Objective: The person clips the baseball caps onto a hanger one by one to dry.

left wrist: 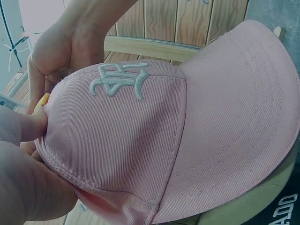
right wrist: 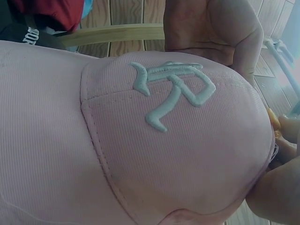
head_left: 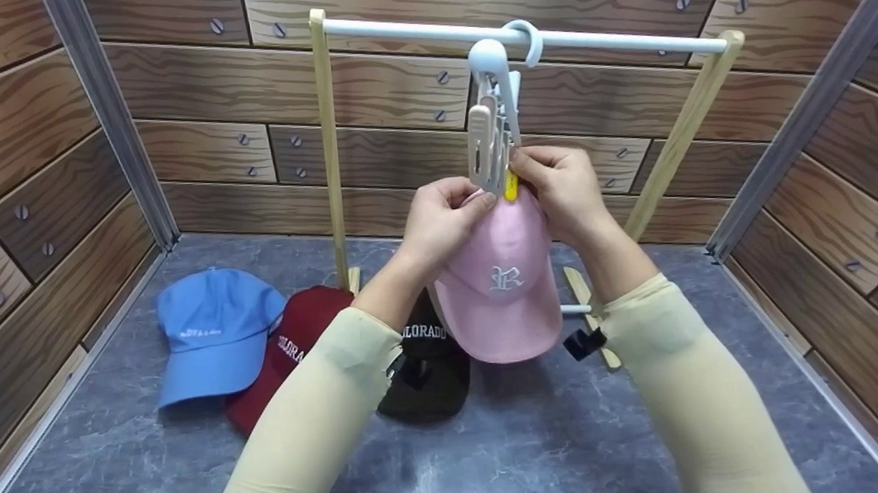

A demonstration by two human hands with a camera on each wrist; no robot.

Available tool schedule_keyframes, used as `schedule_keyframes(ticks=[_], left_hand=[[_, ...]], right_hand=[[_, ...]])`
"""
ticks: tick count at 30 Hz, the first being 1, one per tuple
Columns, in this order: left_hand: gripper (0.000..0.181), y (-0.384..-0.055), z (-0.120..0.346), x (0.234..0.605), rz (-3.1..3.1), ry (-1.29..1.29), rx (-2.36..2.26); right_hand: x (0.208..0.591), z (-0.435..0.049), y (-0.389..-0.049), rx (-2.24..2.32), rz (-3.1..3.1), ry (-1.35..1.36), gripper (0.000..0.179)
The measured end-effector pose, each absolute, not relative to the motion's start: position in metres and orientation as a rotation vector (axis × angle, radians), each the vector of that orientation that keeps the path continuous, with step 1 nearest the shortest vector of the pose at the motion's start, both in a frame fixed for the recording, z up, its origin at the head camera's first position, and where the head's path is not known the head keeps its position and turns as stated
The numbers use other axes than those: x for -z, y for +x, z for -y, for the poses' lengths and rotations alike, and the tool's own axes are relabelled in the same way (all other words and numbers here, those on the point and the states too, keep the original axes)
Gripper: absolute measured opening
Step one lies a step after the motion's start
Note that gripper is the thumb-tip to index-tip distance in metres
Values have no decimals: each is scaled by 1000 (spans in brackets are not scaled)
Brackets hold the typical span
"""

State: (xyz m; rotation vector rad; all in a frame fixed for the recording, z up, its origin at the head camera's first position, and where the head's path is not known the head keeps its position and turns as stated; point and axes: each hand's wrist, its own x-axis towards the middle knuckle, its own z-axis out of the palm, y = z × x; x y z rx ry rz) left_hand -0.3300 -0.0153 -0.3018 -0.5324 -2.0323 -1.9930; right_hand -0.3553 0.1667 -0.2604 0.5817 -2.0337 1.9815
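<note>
A pink baseball cap with a raised white letter hangs brim-down in front of the rack. My left hand pinches the top of its crown between thumb and fingers. At the crown's other side, my right hand pinches a yellow clothespin against the cap top. Whether the clothespin's jaws grip the fabric is hidden. Just above hangs a pale blue hanger with several grey and beige clothespins. In the left wrist view, the cap shows ribbed fabric, and the yellow clothespin sits near the left thumb.
The hanger's hook loops over a white bar on a wooden rack. Blue, dark red and black caps lie on the grey marbled surface at left. Wood-patterned panels enclose the space.
</note>
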Motion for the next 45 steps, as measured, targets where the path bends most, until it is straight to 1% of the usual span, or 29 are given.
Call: schedule_keyframes(ticks=[15, 20, 25, 31, 45], left_hand=[[10, -330, 15, 304, 2024, -547, 1986], [10, -331, 15, 308, 2008, -562, 2000], [17, -331, 17, 314, 1996, -580, 1973], [26, -328, 19, 326, 1989, -578, 1860], [45, -312, 28, 361, 2032, -543, 1481]], right_hand=[[266, -169, -352, -1998, 2023, 639, 18], [275, -171, -351, -1878, 2037, 621, 22], [289, -170, -348, -1749, 2040, 629, 26], [309, -168, -340, -1461, 2017, 657, 26], [344, -181, -331, -1198, 1948, 759, 46]])
